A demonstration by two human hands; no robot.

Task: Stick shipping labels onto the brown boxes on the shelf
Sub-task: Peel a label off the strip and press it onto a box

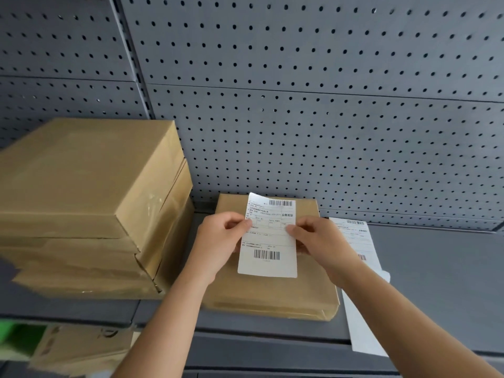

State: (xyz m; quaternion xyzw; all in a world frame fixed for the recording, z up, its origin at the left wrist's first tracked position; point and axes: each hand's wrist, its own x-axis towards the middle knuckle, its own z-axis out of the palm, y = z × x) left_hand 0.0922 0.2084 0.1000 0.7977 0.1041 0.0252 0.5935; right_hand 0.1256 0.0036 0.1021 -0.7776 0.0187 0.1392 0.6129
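Note:
A white shipping label [268, 241] with two barcodes is held above a flat brown box [272, 290] lying on the grey shelf [436, 268]. My left hand [221, 241] pinches the label's left edge and my right hand [316, 238] pinches its right edge. The label's top left corner curls away. A stack of three brown boxes [90, 208] stands on the shelf to the left. A strip of more labels [360, 282] lies on the shelf right of the flat box and hangs over the front edge.
A grey pegboard wall [300, 105] backs the shelf. Bare shelf surface stretches to the right of the label strip. Below the shelf at lower left sit brown paper packages [81, 350] and something green [11, 336].

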